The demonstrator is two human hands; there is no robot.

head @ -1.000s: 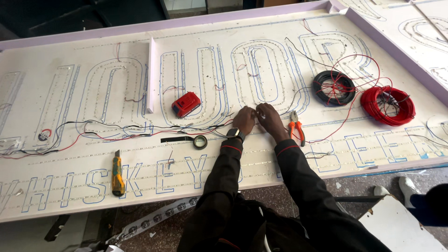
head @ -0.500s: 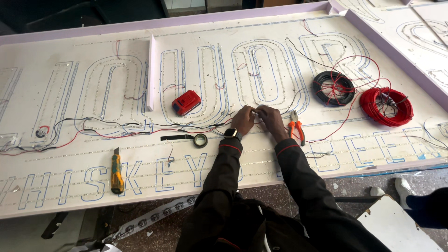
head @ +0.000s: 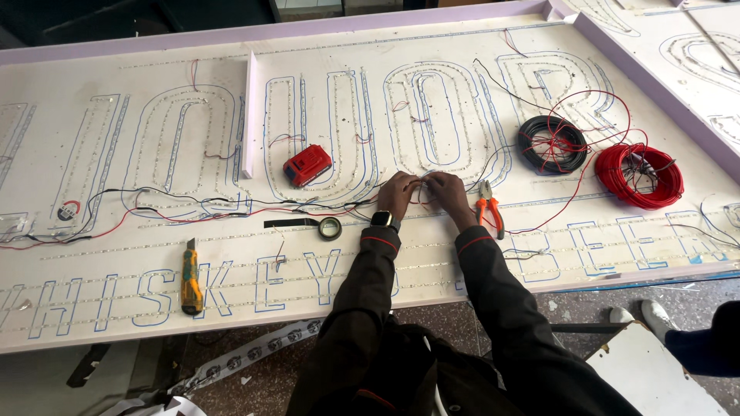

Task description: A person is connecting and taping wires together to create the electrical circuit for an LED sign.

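Both my hands meet over a big white sign panel (head: pixel 154 308) marked with blue letter outlines and strips of small lights. My left hand (head: pixel 398 192), a dark watch on its wrist, and my right hand (head: pixel 447 194) pinch thin red and black wires (head: pixel 423 187) between their fingertips at the bottom of a large outlined letter. The wires run left across the panel. Orange-handled pliers (head: pixel 490 208) lie just right of my right hand.
A red battery pack (head: pixel 307 165), a roll of black tape (head: pixel 330 227) and a yellow utility knife (head: pixel 190 278) lie to the left. A black wire coil (head: pixel 552 144) and a red wire coil (head: pixel 638 174) sit to the right. A white upright strip (head: pixel 248 115) stands on the panel.
My hands stay together at the same spot on the wires, with only small finger movements. The camera view has shifted slightly.
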